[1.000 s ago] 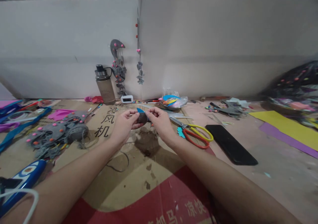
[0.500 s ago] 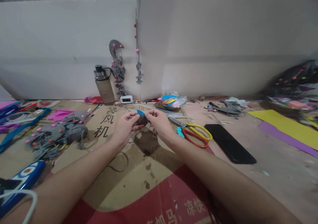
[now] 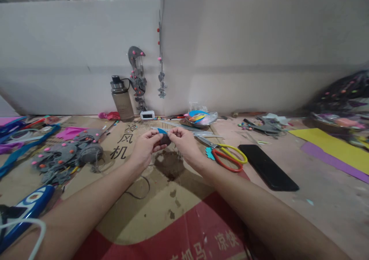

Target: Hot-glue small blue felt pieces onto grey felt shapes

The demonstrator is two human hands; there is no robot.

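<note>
My left hand (image 3: 147, 144) is closed, with thumb and fingers gripping a small dark grey felt piece (image 3: 165, 139) from its left side. Against that piece lies a pointed blue piece (image 3: 161, 130), its tip showing above the grey one. My right hand (image 3: 182, 140) pinches the right edge where blue and grey meet, so which of the two its fingertips press on is partly hidden. Both hands are held over the cardboard sheet (image 3: 138, 214). A thin dark cord (image 3: 149, 187) curves on the cardboard below them.
Scissors (image 3: 229, 156) with yellow and red handles lie right of my right hand, beside a black phone (image 3: 266, 167). Grey felt shapes with pompoms (image 3: 62, 152) are heaped at left. A bottle (image 3: 122, 102), a small white clock (image 3: 147, 115) and a dish (image 3: 201, 122) stand along the back panel.
Both hands stay in nearly the same place. Fingers have shifted slightly around the grey and blue pieces, and less of the grey piece shows now.
</note>
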